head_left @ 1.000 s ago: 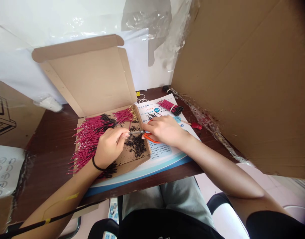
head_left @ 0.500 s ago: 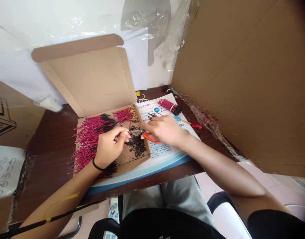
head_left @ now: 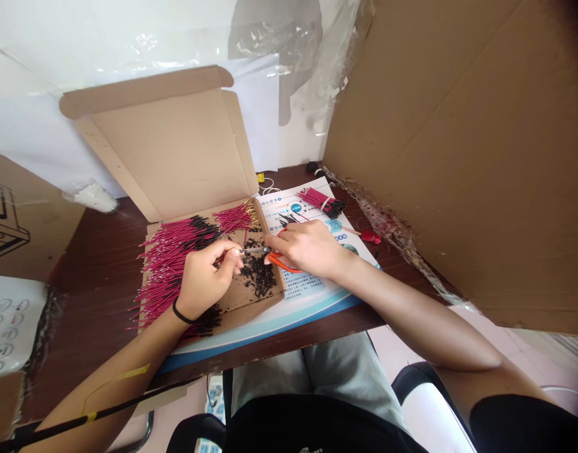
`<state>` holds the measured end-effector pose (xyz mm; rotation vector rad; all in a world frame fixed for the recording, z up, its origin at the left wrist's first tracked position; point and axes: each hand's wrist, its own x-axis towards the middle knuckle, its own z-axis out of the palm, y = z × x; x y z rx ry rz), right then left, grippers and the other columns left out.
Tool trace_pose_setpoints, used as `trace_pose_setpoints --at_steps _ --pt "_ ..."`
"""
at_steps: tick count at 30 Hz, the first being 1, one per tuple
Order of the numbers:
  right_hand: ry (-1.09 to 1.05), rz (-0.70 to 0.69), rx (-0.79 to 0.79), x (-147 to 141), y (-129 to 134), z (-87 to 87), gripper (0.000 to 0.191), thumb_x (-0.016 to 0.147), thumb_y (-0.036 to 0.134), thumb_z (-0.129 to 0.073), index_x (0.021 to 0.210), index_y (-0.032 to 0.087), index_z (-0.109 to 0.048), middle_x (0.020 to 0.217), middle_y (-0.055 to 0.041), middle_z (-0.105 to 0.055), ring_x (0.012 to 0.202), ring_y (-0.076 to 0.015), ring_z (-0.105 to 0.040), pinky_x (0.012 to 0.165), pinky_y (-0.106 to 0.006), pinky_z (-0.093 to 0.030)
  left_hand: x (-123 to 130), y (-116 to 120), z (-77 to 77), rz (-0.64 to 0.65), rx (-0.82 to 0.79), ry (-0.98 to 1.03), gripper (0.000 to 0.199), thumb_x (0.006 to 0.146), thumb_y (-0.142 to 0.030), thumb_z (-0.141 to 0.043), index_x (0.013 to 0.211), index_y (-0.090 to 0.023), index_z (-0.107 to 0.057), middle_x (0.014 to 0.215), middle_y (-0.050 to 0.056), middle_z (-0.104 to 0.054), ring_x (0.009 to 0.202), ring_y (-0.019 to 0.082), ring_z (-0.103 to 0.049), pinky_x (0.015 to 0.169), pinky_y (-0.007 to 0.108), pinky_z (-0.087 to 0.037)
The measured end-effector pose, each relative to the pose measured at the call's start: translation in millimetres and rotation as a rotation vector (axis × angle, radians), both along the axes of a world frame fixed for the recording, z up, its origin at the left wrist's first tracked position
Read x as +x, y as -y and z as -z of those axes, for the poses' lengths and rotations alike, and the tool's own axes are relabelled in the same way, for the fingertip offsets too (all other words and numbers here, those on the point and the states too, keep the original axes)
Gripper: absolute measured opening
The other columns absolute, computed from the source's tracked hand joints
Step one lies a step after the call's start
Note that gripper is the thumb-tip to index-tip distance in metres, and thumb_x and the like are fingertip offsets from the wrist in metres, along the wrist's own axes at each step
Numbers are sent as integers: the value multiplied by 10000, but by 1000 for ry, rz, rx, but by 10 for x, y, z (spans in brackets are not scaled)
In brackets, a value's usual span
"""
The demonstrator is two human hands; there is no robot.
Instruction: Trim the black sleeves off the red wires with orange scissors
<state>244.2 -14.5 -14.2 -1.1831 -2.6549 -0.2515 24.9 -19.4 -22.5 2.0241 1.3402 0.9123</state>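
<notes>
My left hand [head_left: 204, 277] pinches a thin wire, mostly hidden by the fingers, above an open cardboard box [head_left: 244, 296]. My right hand [head_left: 307, 248] grips orange-handled snips [head_left: 282, 261], with their steel blades [head_left: 253, 250] reaching towards the left fingertips. Under the blades lies a pile of black clippings [head_left: 256, 274]. Many crimson wires [head_left: 166, 270] fan out across the box's left side, and gold-tipped crimson wires [head_left: 236, 218] lie at its far corner. A bound bundle of crimson wires [head_left: 321, 202] rests on a printed leaflet [head_left: 302, 296].
The box stands on a dark wooden table [head_left: 95, 321], its lid [head_left: 166, 151] raised behind. A cardboard panel [head_left: 458, 157] walls off the right side. A red-handled tool [head_left: 370, 236] lies beyond the leaflet. A black cable [head_left: 90, 414] crosses my left forearm.
My right hand and the snips have shifted slightly left, and my left hand has turned slightly. The wires and clippings stay in place.
</notes>
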Motion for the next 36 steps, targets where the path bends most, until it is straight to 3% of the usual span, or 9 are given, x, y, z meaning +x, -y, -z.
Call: trace_pose_setpoints --at_steps 8,16,22,27,32,36 --pt "16 17 20 -28 28 40 447 941 511 -392 1066 141 -610 619 -35 -652 555 -141 -517 481 -305 -132 37 -36 -49 24 -179 195 160 836 -260 -528 753 -148 -607 573 15 -646 468 106 -587 488 225 -501" --pt "-18 21 -5 -44 32 35 452 941 511 -384 1033 135 -617 599 -34 -632 536 -137 -514 481 -304 -133 51 -39 0 32 -267 360 158 825 -285 -575 758 -147 -609 589 14 -644 475 103 -585 493 231 -509" --pt "-83 45 -114 -27 -6 29 439 916 522 -429 1126 194 -633 634 -34 -657 537 -143 -519 495 -285 -188 76 -23 -23 25 -232 329 194 825 -336 -591 768 -151 -608 602 31 -672 470 121 -608 488 246 -527" --pt "-244 203 -211 -81 -5 60 389 859 507 -535 1133 262 -666 657 -35 -675 575 -159 -562 530 -274 -271 76 7 -33 -4 -138 234 207 850 -358 -564 831 -156 -602 694 50 -718 581 144 -676 588 263 -569" --pt "-443 243 -293 -160 46 68 330 841 392 -585 1135 269 -668 763 -27 -709 663 -148 -606 592 -256 -359 65 35 26 4 -103 171 203 869 -351 -544 894 -160 -611 791 56 -737 677 145 -702 663 260 -574" --pt "-572 264 -290 -191 76 31 364 827 400 -603 1148 235 -646 752 -15 -692 653 -132 -589 614 -248 -383 64 24 41 5 -83 190 208 869 -358 -542 896 -162 -608 786 54 -731 695 149 -700 683 270 -571"
